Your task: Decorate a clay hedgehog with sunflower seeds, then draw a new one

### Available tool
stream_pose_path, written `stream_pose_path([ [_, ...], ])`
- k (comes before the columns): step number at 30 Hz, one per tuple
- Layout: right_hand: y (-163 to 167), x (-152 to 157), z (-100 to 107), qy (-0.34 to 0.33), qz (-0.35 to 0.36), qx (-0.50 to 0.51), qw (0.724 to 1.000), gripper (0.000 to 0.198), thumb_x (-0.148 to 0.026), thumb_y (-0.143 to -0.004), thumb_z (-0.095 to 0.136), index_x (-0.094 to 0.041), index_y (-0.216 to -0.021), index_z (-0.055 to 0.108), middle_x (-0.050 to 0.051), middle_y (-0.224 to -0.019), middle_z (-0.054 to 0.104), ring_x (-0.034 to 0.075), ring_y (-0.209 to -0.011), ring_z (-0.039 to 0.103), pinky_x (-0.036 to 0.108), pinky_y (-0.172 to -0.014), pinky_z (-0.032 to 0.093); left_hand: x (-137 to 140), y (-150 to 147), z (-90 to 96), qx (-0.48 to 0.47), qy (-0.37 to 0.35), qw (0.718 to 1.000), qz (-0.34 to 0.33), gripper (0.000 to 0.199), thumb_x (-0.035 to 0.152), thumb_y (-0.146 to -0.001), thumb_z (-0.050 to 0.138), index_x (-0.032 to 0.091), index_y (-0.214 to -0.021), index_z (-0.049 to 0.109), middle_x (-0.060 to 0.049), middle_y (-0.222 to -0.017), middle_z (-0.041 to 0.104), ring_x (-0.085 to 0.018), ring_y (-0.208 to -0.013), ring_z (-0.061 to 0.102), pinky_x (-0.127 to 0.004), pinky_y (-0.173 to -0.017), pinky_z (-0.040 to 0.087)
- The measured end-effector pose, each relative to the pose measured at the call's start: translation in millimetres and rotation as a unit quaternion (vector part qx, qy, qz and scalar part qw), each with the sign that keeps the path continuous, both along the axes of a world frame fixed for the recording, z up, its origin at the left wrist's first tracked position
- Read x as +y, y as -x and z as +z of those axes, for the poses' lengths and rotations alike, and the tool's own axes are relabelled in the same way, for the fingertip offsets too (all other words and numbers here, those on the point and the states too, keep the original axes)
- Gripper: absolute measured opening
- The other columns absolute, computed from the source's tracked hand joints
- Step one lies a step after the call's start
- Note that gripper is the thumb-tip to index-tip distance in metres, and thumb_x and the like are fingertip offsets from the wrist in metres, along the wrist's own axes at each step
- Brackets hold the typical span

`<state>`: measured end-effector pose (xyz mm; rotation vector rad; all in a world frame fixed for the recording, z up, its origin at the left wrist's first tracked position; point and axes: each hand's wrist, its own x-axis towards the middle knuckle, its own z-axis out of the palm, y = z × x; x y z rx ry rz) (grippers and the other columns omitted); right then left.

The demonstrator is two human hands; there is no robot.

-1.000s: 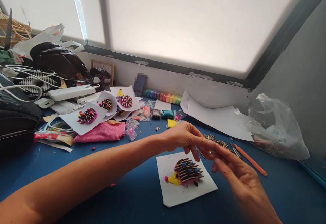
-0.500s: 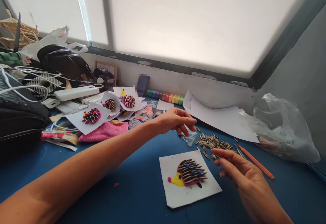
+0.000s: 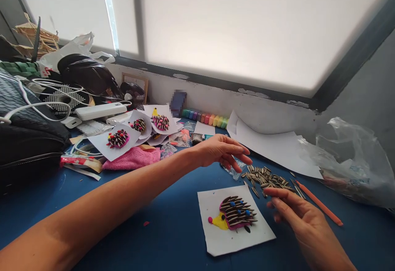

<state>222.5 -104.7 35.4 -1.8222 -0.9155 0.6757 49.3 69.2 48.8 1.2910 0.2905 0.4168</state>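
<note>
Blue table (image 3: 166, 230), left hand (image 3: 219, 151) outstretched, loosely spread; right hand (image 3: 298, 213) nearly pinched by seeds (image 3: 262, 175), contents unclear

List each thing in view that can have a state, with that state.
Hedgehog figure, seed-studded, lying on paper
Sunflower seeds, loose, heaped
Left grip, raised, fingers loosely bent
Right grip, thumb and forefinger close; contents unclear
Orange stick, lying down
Large white sheet, left end curled up
Pink cloth, bunched
Blind, lowered
Far-right plastic bag, crumpled
</note>
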Motion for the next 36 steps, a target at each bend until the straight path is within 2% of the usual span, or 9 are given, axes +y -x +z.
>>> stream_pose_path([
  [10,-0.6,-0.1,4.9,0.006,0.002,-0.024,1.0,0.038,-0.058,-0.047,0.073,-0.026,-0.067,0.073,0.005,-0.066,0.07,0.018,-0.059,0.058,0.029,-0.059,0.054,-1.9,-2.0,0.6,-0.009,-0.012,1.0,-0.008,0.033,0.038,-0.071,0.082,0.012,-0.076,0.062,-0.006,-0.086,0.074,-0.011,-0.06,0.069,-0.018,-0.049,0.045],
  [15,-3.6,0.0,-2.9,-0.028,0.013,0.002,1.0,0.055,-0.064,-0.054,0.076,-0.023,-0.091,0.075,0.004,-0.085,0.072,0.015,-0.061,0.058,0.026,-0.058,0.053,-9.3,-1.8,-0.4,-0.024,-0.042,0.997,-0.057,0.032,0.044,-0.084,0.07,0.014,-0.096,0.071,-0.01,-0.107,0.072,-0.012,-0.068,0.071,-0.02,-0.056,0.049],
  [18,-4.8,-1.0,-5.3,-0.044,0.008,0.028,0.999,0.065,-0.067,-0.055,0.077,-0.021,-0.101,0.071,0.003,-0.084,0.07,0.013,-0.058,0.055,0.025,-0.056,0.053,-15.3,-3.3,0.6,-0.032,-0.035,0.995,-0.083,0.03,0.042,-0.087,0.066,0.014,-0.097,0.071,-0.009,-0.11,0.072,-0.011,-0.069,0.071,-0.019,-0.056,0.049],
  [21,-6.3,-3.1,-5.0,-0.06,0.019,0.018,0.998,0.059,-0.067,-0.06,0.076,-0.02,-0.096,0.07,0.001,-0.074,0.066,0.013,-0.059,0.055,0.025,-0.058,0.052,-22.5,-6.9,2.9,-0.025,-0.02,0.997,-0.07,0.024,0.035,-0.08,0.075,0.013,-0.087,0.07,-0.008,-0.103,0.073,-0.011,-0.067,0.071,-0.018,-0.054,0.046],
  [24,-7.0,-5.8,-3.9,-0.073,0.044,-0.007,0.996,0.046,-0.065,-0.069,0.072,-0.021,-0.08,0.068,0.0,-0.068,0.064,0.014,-0.06,0.056,0.025,-0.059,0.051,-29.4,-10.4,3.8,-0.021,-0.001,0.999,-0.04,0.025,0.029,-0.071,0.083,0.011,-0.076,0.066,-0.007,-0.096,0.073,-0.011,-0.067,0.07,-0.018,-0.055,0.045],
  [27,-4.8,-9.1,-2.7,-0.083,0.076,-0.037,0.993,0.044,-0.064,-0.078,0.064,-0.021,-0.066,0.065,0.0,-0.061,0.06,0.012,-0.055,0.052,0.023,-0.056,0.049,-35.7,-12.5,2.8,-0.029,-0.001,0.998,-0.054,0.023,0.034,-0.079,0.076,0.013,-0.084,0.07,-0.008,-0.105,0.072,-0.011,-0.073,0.07,-0.02,-0.061,0.047],
  [29,-1.7,-11.8,-1.8,-0.099,0.081,-0.07,0.989,0.041,-0.061,-0.081,0.062,-0.022,-0.069,0.066,-0.001,-0.058,0.058,0.012,-0.053,0.052,0.024,-0.054,0.049,-39.8,-13.8,1.4,-0.036,-0.007,0.997,-0.073,0.024,0.036,-0.087,0.067,0.013,-0.092,0.073,-0.008,-0.107,0.071,-0.011,-0.076,0.07,-0.02,-0.065,0.048],
  [33,5.2,-17.3,1.4,-0.185,0.065,-0.199,0.96,0.021,-0.045,-0.079,0.069,-0.025,-0.083,0.069,0.0,-0.071,0.067,0.015,-0.061,0.06,0.025,-0.057,0.051,-49.9,-18.7,-1.6,-0.033,0.015,0.997,-0.071,0.024,0.031,-0.092,0.058,0.012,-0.094,0.073,-0.008,-0.1,0.072,-0.012,-0.079,0.069,-0.022,-0.07,0.049],
  [36,7.6,-19.3,4.7,-0.272,0.081,-0.34,0.896,0.009,-0.035,-0.082,0.069,-0.026,-0.085,0.067,0.0,-0.077,0.064,0.014,-0.064,0.057,0.026,-0.061,0.049,-59.9,-23.6,-3.2,-0.012,0.045,0.998,-0.051,0.023,0.029,-0.091,0.059,0.012,-0.089,0.073,-0.008,-0.094,0.071,-0.013,-0.08,0.068,-0.024,-0.07,0.049],
])
